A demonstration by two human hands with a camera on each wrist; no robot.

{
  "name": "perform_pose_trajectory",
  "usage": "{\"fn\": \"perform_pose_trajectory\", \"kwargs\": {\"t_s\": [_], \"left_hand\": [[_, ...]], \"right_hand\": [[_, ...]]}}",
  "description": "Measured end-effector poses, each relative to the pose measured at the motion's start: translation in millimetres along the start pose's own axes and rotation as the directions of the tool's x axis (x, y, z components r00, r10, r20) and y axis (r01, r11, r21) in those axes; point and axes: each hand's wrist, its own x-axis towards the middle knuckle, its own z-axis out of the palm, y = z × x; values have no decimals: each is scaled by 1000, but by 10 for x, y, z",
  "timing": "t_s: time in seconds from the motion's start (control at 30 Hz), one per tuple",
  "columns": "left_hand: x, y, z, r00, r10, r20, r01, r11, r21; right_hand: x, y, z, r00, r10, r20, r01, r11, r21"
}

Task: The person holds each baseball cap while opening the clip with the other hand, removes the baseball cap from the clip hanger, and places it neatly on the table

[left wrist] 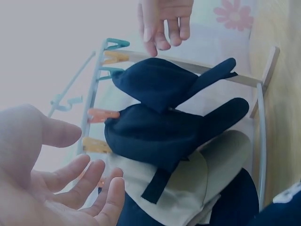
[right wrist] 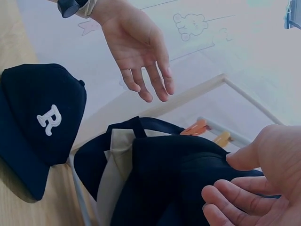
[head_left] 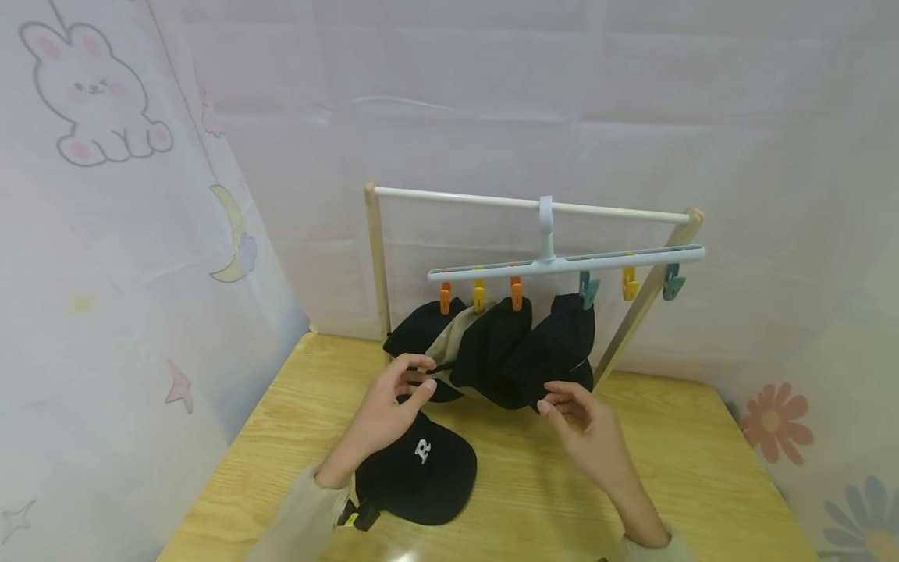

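Several caps hang from clips on a pale blue hanger (head_left: pixel 492 269). From left to right these are a black cap (head_left: pixel 419 326), a beige cap (head_left: pixel 449 337), then a black cap (head_left: pixel 500 336) and another black cap (head_left: pixel 562 343). My left hand (head_left: pixel 389 406) is just in front of the left caps, fingers loosely bent and holding nothing. Beside the rightmost cap is my right hand (head_left: pixel 590 437), also empty with relaxed fingers; whether it touches the fabric I cannot tell. Below my left hand a black cap with a white R (head_left: pixel 442 472) lies on the table, partly hidden by the forearm.
The hanger hooks over the white bar (head_left: pixel 456 197) of a wooden-legged rack on the wood table (head_left: pixel 667 460). To the right, a yellow clip (head_left: pixel 630 282) and a teal clip (head_left: pixel 673 282) hold nothing. Printed cloth (head_left: pixel 702 117) stands behind.
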Motion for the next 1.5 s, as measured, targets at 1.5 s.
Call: {"fn": "perform_pose_trajectory", "kwargs": {"t_s": [1.5], "left_hand": [[440,287,439,990,131,54,-128,990,-54]], "right_hand": [[518,-131,-404,967,-158,-200,148,987,-65]]}}
